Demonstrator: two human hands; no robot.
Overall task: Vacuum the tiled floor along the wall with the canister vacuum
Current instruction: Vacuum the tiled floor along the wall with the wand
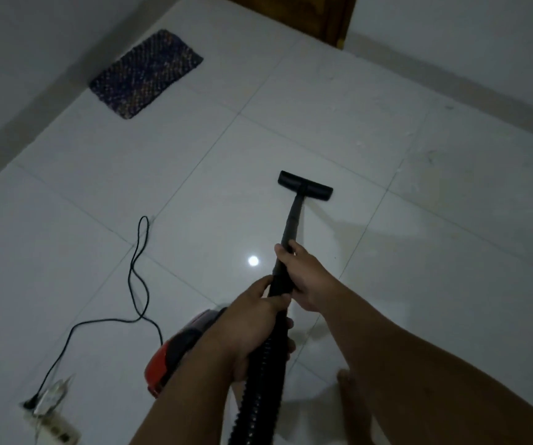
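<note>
On the floor (194,149), large white glossy tiles with thin grey joints fill nearly all the view, and a small round light is reflected in one tile near the hands. White walls with a grey skirting run along the left side and the right side (451,88). At the top, a brown wooden door frame (339,17) stands between them. A dark woven mat (146,73) lies close to the left wall.

The canister vacuum (175,348) has a red and black body and sits on the floor at the lower left, partly hidden behind the left forearm. Its black ribbed hose (258,380) goes up into a straight black wand (292,226), and the flat black floor nozzle (305,185) rests on a tile in the middle of the room, well apart from both walls. A thin black power cord (136,284) curls over the tiles to a white power strip (53,425) at the lower left corner.

The left hand (252,322) has its grip closed around the top of the hose. The right hand (303,277) has its grip closed around the wand, just above the left hand. A bare foot (350,390) stands on the tile below the right arm.
</note>
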